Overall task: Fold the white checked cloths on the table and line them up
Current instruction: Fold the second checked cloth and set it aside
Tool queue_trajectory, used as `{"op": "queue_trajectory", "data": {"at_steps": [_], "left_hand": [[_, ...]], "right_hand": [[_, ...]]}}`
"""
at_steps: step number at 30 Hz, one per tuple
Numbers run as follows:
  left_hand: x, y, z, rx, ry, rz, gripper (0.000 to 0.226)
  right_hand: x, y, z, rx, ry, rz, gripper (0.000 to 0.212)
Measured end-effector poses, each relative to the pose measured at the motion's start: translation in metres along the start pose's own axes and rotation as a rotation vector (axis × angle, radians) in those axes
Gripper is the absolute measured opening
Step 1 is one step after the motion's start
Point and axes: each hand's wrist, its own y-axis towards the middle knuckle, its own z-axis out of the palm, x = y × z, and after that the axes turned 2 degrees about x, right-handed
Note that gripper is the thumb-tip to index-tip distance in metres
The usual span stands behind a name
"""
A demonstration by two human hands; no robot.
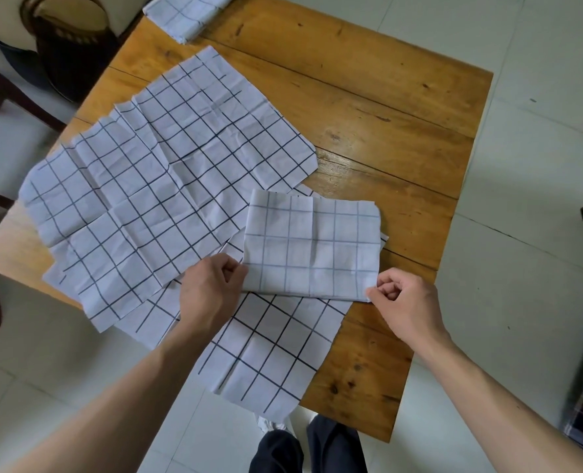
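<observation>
You are pinching the two near corners of a partly folded white cotton cloth with thin grey-blue check lines (312,244), your left hand (211,291) closing its grip on the near-left corner and your right hand (402,302) closing thumb and curled fingers on the near-right corner. The folded rectangle is lying directly ahead of both grips, its long axis running left to right between your hands, its far edge pointing away from you across the worn, glossy honey-coloured wooden desk (385,107); each hand is sitting equally close to its own corner, so the next fold looks likely to carry that near edge away from you or across. It is resting on an unfolded white cloth with bold dark checks (266,353), whose near end is drooping over the desk's edge toward you. To the left, a larger crumpled sheet of the same checked fabric (167,172) is spreading flat, creased in a grid of old fold lines and overlapping at least one more layer. At the far corner, a finished folded checked cloth (184,15) is waiting, well apart from the work, marking where the line-up appears to be starting.
</observation>
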Motion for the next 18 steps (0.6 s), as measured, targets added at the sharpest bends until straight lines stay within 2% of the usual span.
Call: {"op": "queue_trajectory", "data": {"at_steps": [18], "left_hand": [[0.007, -0.004, 0.012, -0.092, 0.109, 0.085, 0.021]], "right_hand": [[0.01, 0.003, 0.005, -0.069, -0.106, 0.023, 0.01]]}}
